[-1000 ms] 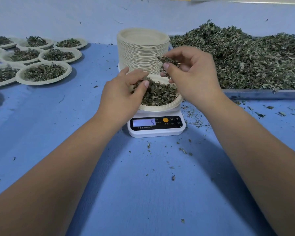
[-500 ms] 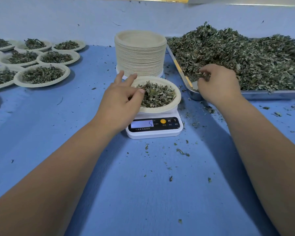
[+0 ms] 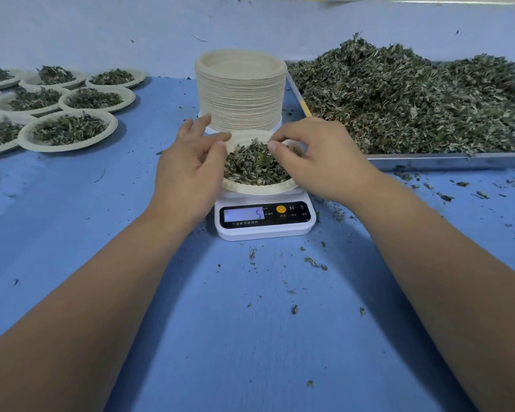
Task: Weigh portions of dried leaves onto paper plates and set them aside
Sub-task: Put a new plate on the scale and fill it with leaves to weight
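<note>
The blue table [image 3: 250,337] is strewn with leaf crumbs. Your left hand [image 3: 188,165] lies relaxed, fingers loosely spread, against the left rim of the paper plate [image 3: 259,188], thumb tip over its edge. Your right hand [image 3: 327,165] hovers over the plate's right side, thumb and forefinger tips pressed together; whether any leaf sits between them cannot be told. The plate holds dried leaves [image 3: 253,165] and sits on the white scale [image 3: 265,230], whose display reads 5. Just behind stands a stack of empty plates [image 3: 241,93]. To the right lies a metal tray [image 3: 446,160] bearing a leaf heap [image 3: 414,99], and far left are the filled plates [image 3: 69,130].
</note>
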### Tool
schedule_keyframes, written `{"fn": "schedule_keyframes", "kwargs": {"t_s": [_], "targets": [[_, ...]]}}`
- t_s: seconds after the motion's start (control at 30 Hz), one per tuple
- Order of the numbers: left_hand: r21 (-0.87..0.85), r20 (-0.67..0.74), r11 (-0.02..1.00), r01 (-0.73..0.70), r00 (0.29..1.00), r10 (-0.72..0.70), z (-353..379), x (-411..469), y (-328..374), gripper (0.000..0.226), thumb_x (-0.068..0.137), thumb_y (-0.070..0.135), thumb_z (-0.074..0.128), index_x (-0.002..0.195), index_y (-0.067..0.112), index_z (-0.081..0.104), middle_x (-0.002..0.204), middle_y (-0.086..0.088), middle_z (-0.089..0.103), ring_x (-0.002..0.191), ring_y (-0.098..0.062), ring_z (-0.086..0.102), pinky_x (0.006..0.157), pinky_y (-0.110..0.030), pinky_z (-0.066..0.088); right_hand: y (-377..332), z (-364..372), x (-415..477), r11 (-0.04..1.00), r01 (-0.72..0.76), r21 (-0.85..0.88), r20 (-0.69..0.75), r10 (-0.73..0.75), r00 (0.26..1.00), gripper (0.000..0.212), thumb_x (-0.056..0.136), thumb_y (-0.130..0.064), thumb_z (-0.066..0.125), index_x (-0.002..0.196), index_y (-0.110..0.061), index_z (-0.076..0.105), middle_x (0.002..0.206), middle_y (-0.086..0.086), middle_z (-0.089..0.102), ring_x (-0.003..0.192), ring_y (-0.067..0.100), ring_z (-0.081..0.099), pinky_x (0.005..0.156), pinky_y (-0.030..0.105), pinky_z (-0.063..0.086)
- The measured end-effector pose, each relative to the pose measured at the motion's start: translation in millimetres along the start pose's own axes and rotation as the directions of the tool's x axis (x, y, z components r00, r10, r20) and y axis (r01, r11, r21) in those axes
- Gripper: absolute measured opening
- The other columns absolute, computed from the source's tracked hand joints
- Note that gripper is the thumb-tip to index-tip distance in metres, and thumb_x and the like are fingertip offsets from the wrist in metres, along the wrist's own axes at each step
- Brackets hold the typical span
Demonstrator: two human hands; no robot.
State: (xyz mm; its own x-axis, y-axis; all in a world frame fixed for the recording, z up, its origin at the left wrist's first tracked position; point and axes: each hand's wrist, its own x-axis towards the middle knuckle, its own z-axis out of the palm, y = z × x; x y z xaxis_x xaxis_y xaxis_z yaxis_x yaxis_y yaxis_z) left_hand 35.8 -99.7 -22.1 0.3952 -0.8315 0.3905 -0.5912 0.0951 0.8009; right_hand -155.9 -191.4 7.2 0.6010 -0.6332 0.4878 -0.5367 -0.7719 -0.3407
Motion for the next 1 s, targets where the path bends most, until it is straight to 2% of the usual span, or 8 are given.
{"fn": "schedule_keyframes", "kwargs": {"t_s": [0.1, 0.17, 0.3, 0.5, 0.67, 0.8, 0.9, 1.0], "targets": [[-0.003, 0.034, 1.0, 0.003, 0.999, -0.002, -1.6, -0.3, 2.9, 0.034, 0.092, 0.035, 0.047, 0.081, 0.046, 0.077, 0.155, 0.014, 0.047, 0.151, 0.001, 0.022, 0.117, -0.02, 0.015, -0.2, 3.0, -1.2, 0.999, 0.044, -0.021, 0.066, -0.043, 0.997, 0.036, 0.102, -0.044, 0.049, 0.089, -0.02, 0.071, 0.072, 0.001, 0.064, 0.072, 0.02, 0.058, 0.071, 0.039, 0.049], [-0.014, 0.049, 1.0, 0.007, 0.999, -0.006, -0.4, -0.3, 3.0, 0.036, 0.096, 0.028, 0.049, 0.08, 0.046, 0.076, 0.155, 0.014, 0.047, 0.151, 0.001, 0.021, 0.114, -0.015, 0.014, -0.4, 3.2, -2.4, 0.998, 0.059, 0.001, 0.045, -0.058, 0.997, 0.038, 0.103, -0.042, 0.049, 0.077, -0.02, 0.064, 0.061, -0.002, 0.056, 0.061, 0.019, 0.053, 0.062, 0.041, 0.047], [-0.111, -0.033, 0.994, -0.019, 0.999, 0.016, -4.4, -0.2, 4.5, 0.032, 0.095, 0.028, 0.047, 0.092, 0.043, 0.075, 0.155, 0.01, 0.048, 0.15, 0.001, 0.025, 0.11, -0.008, 0.018, 1.0, -1.2, -0.4, 0.998, 0.022, 0.066, -0.106, -0.015, 0.994, 0.04, 0.102, -0.043, 0.047, 0.093, -0.014, 0.074, 0.081, 0.002, 0.07, 0.078, 0.021, 0.063, 0.071, 0.041, 0.051], [-0.134, -0.015, 0.991, 0.011, 1.0, -0.013, -2.6, -1.5, 2.3, 0.032, 0.096, 0.026, 0.047, 0.092, 0.041, 0.074, 0.154, 0.009, 0.05, 0.15, -0.001, 0.028, 0.123, -0.026, 0.021, 10.2, -4.7, -0.3, 1.0, -0.007, 0.004, -0.086, 0.008, 0.996, 0.035, 0.102, -0.036, 0.05, 0.086, -0.014, 0.071, 0.073, 0.001, 0.065, 0.068, 0.019, 0.054, 0.064, 0.036, 0.045], [-0.142, -0.067, 0.988, 0.069, 0.995, -0.079, -3.8, 2.8, -6.6, 0.035, 0.095, 0.03, 0.047, 0.117, 0.03, 0.074, 0.152, 0.01, 0.052, 0.143, -0.001, 0.04, 0.122, -0.035, 0.03, 16.0, -6.5, 2.6, 0.998, -0.068, -0.012, -0.005, 0.068, 0.998, 0.023, 0.099, -0.039, 0.056, 0.108, -0.025, 0.073, 0.099, -0.009, 0.068, 0.093, 0.012, 0.057, 0.08, 0.028, 0.039], [-0.145, -0.008, 0.978, 0.148, 0.989, -0.15, -1.6, 4.9, -11.9, 0.038, 0.097, 0.03, 0.051, 0.132, 0.035, 0.066, 0.15, 0.015, 0.053, 0.139, -0.002, 0.045, 0.12, -0.035, 0.034, 12.5, -4.8, 3.4, 0.998, -0.042, -0.054, 0.1, 0.047, 0.994, 0.024, 0.099, -0.048, 0.053, 0.103, -0.035, 0.072, 0.094, -0.014, 0.068, 0.101, 0.012, 0.057, 0.103, 0.041, 0.037], [-0.164, 0.027, 0.97, 0.179, 0.984, -0.177, -0.5, 4.7, -10.9, 0.047, 0.09, 0.037, 0.051, 0.136, 0.036, 0.062, 0.145, 0.016, 0.057, 0.136, -0.004, 0.049, 0.118, -0.038, 0.038, 7.9, -1.5, 4.4, 0.993, 0.011, -0.121, 0.108, 0.002, 0.994, 0.029, 0.099, -0.053, 0.048, 0.104, -0.038, 0.072, 0.087, -0.01, 0.066, 0.102, 0.015, 0.055, 0.106, 0.039, 0.028], [-0.169, 0.034, 0.968, 0.184, 0.983, -0.181, -0.3, 3.5, -9.3, 0.05, 0.087, 0.04, 0.051, 0.136, 0.037, 0.062, 0.144, 0.016, 0.057, 0.134, -0.004, 0.05, 0.116, -0.036, 0.038, 3.3, -3.1, 3.9, 0.994, 0.032, -0.107, 0.062, -0.025, 0.998, 0.034, 0.098, -0.054, 0.044, 0.104, -0.035, 0.071, 0.088, -0.004, 0.069, 0.098, 0.018, 0.057, 0.105, 0.04, 0.033]]}}
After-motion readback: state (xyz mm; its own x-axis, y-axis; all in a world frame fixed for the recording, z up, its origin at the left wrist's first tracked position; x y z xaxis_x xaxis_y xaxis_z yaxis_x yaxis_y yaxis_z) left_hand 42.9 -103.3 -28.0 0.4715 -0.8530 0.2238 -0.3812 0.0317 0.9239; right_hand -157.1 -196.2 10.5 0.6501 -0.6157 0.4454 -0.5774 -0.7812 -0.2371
